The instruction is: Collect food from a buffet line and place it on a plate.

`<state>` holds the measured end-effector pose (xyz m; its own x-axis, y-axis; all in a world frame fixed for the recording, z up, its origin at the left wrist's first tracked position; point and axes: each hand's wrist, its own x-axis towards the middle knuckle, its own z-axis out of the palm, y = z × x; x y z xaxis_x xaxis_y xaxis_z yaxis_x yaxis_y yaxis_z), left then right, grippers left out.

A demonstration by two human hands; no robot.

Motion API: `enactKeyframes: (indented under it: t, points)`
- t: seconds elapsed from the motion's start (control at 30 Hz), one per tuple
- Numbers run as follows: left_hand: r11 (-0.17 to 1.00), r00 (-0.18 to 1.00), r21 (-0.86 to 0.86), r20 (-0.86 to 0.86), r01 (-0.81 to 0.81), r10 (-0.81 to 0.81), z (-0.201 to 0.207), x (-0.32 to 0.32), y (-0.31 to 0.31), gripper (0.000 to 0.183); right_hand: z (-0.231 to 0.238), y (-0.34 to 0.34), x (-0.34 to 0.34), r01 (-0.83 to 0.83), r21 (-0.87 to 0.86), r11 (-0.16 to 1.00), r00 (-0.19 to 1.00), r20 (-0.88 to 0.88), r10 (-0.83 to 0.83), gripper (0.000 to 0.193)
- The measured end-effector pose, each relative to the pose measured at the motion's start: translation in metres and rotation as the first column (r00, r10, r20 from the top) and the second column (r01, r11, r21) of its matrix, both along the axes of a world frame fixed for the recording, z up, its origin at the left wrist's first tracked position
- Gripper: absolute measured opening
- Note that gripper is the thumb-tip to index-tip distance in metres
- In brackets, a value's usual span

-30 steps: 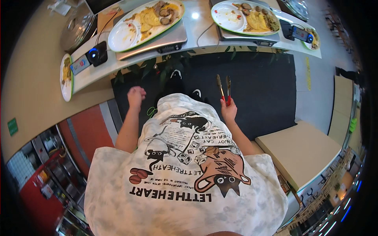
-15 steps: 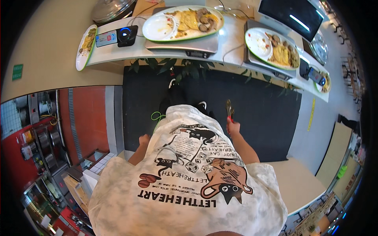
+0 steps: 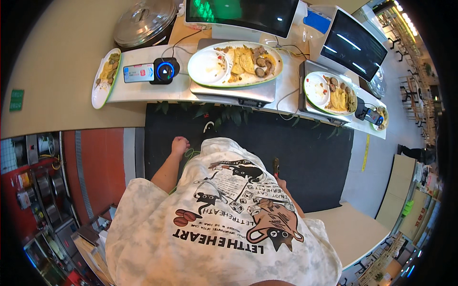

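My left hand (image 3: pixel 180 144) is raised at the left of my shirt, its fingers curled in and nothing showing in them. Beside it a thin green cord (image 3: pixel 192 153) loops out at the edge of the shirt. My right hand (image 3: pixel 280 183), partly hidden by the shirt, is closed round a plier-like tool (image 3: pixel 276 165) with a metal head and red on its handle. Beyond both hands, an oval white plate of food (image 3: pixel 210 66) rests on a flat scale (image 3: pixel 248 95). A second plate of food (image 3: pixel 316 90) sits on another scale to the right.
The white counter (image 3: pixel 133 93) runs across ahead, with leaves below its edge. On it are a phone (image 3: pixel 138 73) on a black stand, screens (image 3: pixel 355 45) and a plate (image 3: pixel 100 95) at the left end. A lidded metal pot (image 3: pixel 143 21) stands behind. Dark matting (image 3: pixel 315 157) covers the floor.
My left hand has swung up and forward. My right hand and the tool have dropped back toward my body. The counter now appears lower in view, with more of the screens showing.
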<state>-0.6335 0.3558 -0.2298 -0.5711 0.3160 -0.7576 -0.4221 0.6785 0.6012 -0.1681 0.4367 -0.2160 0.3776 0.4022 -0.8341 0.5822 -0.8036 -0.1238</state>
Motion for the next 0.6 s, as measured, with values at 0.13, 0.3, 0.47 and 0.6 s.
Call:
enactKeyframes:
  t: [0.13,0.3,0.47,0.6]
  points:
    - [0.984,0.982,-0.063,-0.073,0.169,-0.174,-0.017,0.000,-0.026,0.010,-0.043,-0.017,0.028,0.097,-0.037,0.995,0.984,0.156,-0.090,0.056]
    - [0.950,0.947,-0.088,-0.092,0.299,-0.307,-0.025,-0.005,-0.030,0.007,-0.100,-0.035,0.070,0.612,0.010,0.790,0.780,-0.167,-0.603,0.043]
    - [0.905,0.899,-0.101,-0.115,0.413,-0.423,-0.033,-0.010,-0.039,0.006,-0.104,-0.020,0.069,0.653,-0.486,0.581,0.161,-0.660,-0.734,0.054]
    - [0.846,0.836,-0.128,-0.135,0.518,-0.532,-0.038,-0.017,-0.034,0.008,-0.097,-0.035,0.049,0.750,-0.492,0.443,0.134,-0.543,-0.829,0.048]
